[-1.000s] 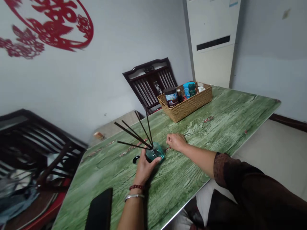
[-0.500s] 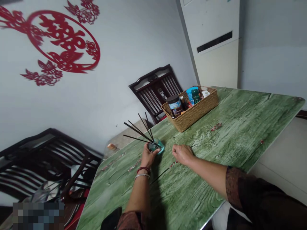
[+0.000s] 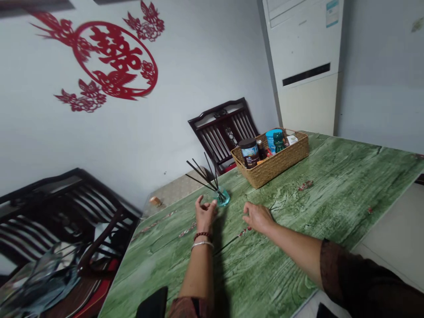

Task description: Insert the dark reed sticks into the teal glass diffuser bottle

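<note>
A glass reed diffuser with teal liquid and several dark sticks stands upright on the green table. My left hand is just in front of it, thumb and fingers apart and nothing between them. A dark red bead bracelet and a silver bangle circle that wrist. To the right of the diffuser, my right hand rests at the tabletop with its fingers curled in loosely. I see nothing held in it.
Behind my right hand, a woven basket holds a dark-lidded jar, a blue container and other items. A black flat object lies by my left forearm. Dark wooden chairs stand along the wall; bags lie on the left one.
My left hand has let go of the diffuser and drawn back slightly, its fingers spreading. The right hand stays curled beside it. The camera view has shifted.
</note>
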`<state>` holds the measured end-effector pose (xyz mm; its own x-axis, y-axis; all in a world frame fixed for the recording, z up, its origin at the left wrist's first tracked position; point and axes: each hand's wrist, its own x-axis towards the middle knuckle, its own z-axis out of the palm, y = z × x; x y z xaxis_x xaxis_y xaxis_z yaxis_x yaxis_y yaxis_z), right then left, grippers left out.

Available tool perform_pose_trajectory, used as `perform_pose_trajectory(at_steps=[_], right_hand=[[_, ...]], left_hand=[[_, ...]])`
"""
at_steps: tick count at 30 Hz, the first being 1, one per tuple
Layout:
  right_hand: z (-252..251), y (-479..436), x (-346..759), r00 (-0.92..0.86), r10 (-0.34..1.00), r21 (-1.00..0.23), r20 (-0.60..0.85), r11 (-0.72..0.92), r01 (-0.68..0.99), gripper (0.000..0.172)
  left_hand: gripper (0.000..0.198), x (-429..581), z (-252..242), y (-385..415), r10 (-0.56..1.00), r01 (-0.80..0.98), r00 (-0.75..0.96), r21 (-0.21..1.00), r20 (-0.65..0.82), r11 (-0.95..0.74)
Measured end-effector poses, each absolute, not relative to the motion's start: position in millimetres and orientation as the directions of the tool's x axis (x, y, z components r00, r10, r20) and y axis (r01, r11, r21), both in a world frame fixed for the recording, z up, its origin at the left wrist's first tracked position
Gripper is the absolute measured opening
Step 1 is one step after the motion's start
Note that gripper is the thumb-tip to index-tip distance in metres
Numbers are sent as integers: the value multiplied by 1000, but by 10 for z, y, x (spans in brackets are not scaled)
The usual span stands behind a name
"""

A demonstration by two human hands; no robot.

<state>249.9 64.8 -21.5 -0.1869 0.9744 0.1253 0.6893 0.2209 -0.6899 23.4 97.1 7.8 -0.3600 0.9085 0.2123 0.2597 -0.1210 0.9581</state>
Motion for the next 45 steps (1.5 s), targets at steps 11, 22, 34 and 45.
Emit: perform_pose_trajectory(at_steps=[11, 22, 34, 45], right_hand=[[290, 627, 2586, -338, 927, -891, 162, -10, -453, 57], [697, 506, 2534, -469, 802, -641, 371, -144, -754, 67], [-314, 831, 2446, -508, 846, -632, 164, -305, -712, 61], [-127, 1197, 2241, -206, 979, -841, 0, -112, -530, 69]], left_hand=[[72, 365, 456, -292, 971, -668, -105, 709, 214, -228], [81, 457, 260, -236, 968, -780, -40, 597, 247, -184], [78, 523, -63, -115, 995, -812, -49, 577, 87, -90], [51, 459, 39, 106, 983, -671, -163, 720, 86, -175]])
